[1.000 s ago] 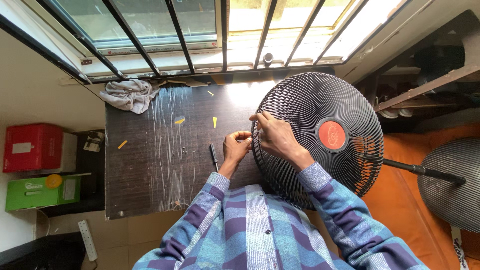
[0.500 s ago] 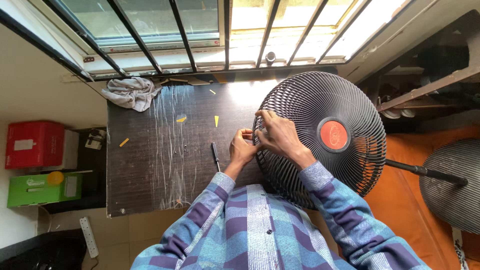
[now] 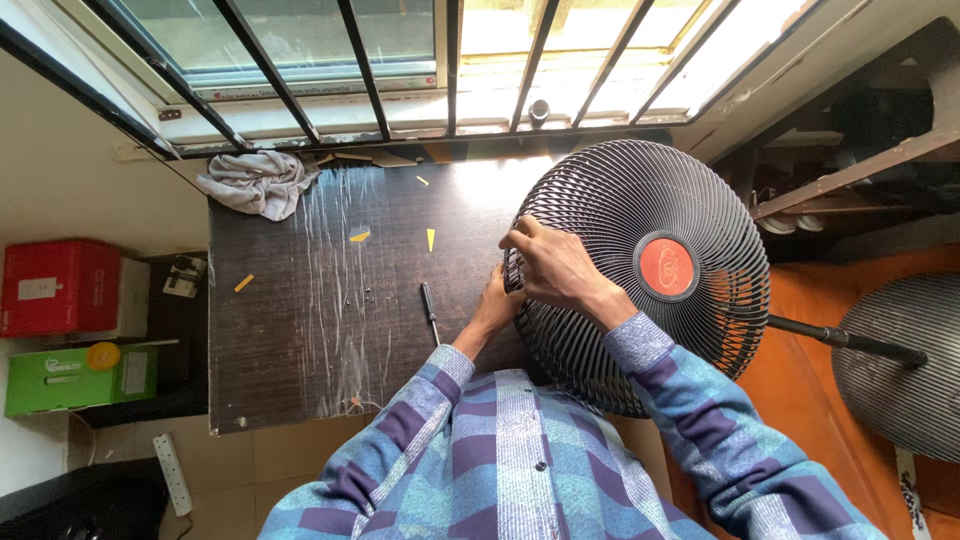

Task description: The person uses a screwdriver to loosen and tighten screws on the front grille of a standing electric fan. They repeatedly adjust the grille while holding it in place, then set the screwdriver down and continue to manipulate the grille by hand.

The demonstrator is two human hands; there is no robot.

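Note:
A round black fan grille (image 3: 640, 190) with an orange-red centre badge lies on the right part of a dark wooden table (image 3: 300, 340). My right hand (image 3: 555, 265) rests on the grille's left rim, fingers curled over the wires. My left hand (image 3: 497, 305) grips the same rim from below and just left of it. A black screwdriver (image 3: 430, 312) lies on the table a little left of my left hand. Both arms wear blue and purple checked sleeves.
A crumpled grey cloth (image 3: 258, 182) sits at the table's far left corner under a barred window. Yellow scraps dot the tabletop. A red box (image 3: 55, 287) and a green box (image 3: 80, 375) stand left. A second grille (image 3: 900, 370) lies right on an orange floor.
My left hand has moved right onto the grille's rim, next to my right hand. The view has shifted slightly; the grille stays in place.

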